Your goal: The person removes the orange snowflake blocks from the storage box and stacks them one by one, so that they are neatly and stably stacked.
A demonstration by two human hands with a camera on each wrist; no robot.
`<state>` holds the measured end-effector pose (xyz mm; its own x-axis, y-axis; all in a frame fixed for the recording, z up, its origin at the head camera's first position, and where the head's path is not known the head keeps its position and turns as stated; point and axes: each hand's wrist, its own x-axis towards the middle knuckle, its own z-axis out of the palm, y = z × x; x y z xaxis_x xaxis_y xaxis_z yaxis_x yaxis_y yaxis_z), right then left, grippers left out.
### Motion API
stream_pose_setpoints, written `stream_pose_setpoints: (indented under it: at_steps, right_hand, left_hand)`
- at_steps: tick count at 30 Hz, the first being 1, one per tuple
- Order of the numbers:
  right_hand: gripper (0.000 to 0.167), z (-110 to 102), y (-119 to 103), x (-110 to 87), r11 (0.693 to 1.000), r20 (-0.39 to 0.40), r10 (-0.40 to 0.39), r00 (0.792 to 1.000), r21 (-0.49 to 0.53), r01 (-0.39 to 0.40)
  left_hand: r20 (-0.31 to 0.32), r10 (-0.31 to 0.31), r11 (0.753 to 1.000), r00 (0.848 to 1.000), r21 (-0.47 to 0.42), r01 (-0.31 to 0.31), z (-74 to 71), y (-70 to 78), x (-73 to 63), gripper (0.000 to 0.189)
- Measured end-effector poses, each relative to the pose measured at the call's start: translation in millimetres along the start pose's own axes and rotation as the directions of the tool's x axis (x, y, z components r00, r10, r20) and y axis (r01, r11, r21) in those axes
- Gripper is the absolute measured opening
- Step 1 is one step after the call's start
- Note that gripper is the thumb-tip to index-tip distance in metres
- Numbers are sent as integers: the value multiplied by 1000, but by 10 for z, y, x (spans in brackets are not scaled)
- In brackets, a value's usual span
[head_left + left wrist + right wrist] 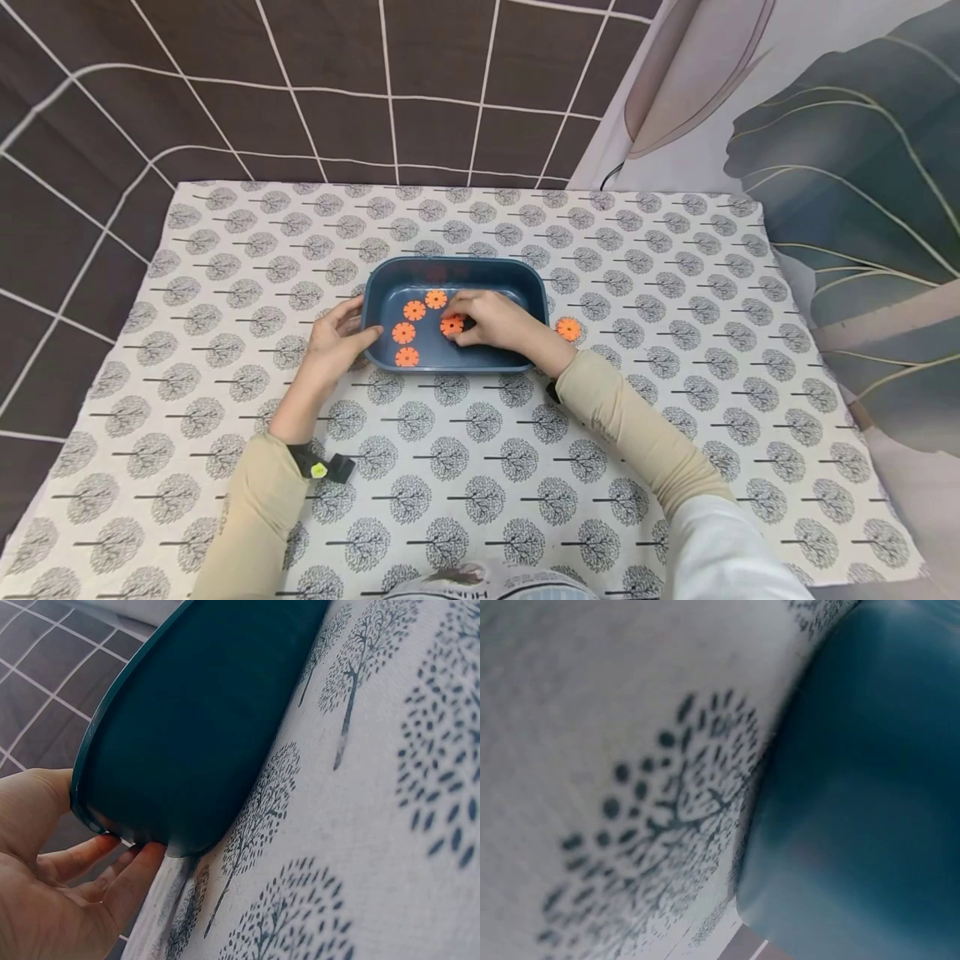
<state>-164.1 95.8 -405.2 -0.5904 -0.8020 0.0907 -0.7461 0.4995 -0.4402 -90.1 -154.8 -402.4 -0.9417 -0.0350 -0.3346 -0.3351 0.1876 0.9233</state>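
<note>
While gripping the left end of a dark blue tray (487, 358) with the left hand (336, 337), with thumb at the rim and fingertips against the outer wall, pinches an orange disc (451, 326) between thumb and fingers of the right hand (492, 319), near the middle of the tray. Cannot tell whether resting on the floor or held just above. Turns a round face toward the head camera in the disc's case, partly covered by fingers; stretches left to right along the long axis in the tray's. Looks bright orange, with slots cut around the edge, matching four flat discs (403, 333) set in a curved row at the tray's left and a lone disc (568, 329) on tree-print cloth (517, 462) just outside the right wall. Leaves a gap between held disc and row, and a strip of tray floor toward the near wall. Offers wide room on the cloth to both sides and back toward a dark gridded backdrop (435, 137).
</note>
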Motion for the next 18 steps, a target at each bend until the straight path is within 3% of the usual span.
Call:
stream_pose_setpoints:
  at_steps: [9,18]
  right_hand:
    - [31,-35,-15,-40,998,-72,-51,996,26,53]
    - [30,-162,-24,-150,997,-157,-63,986,25,67]
  left_hand:
    - [-7,-20,1000,1000,13,21,11,5,-13,65]
    - [-18,10,1000,1000,19,-10,18,18,-22,64]
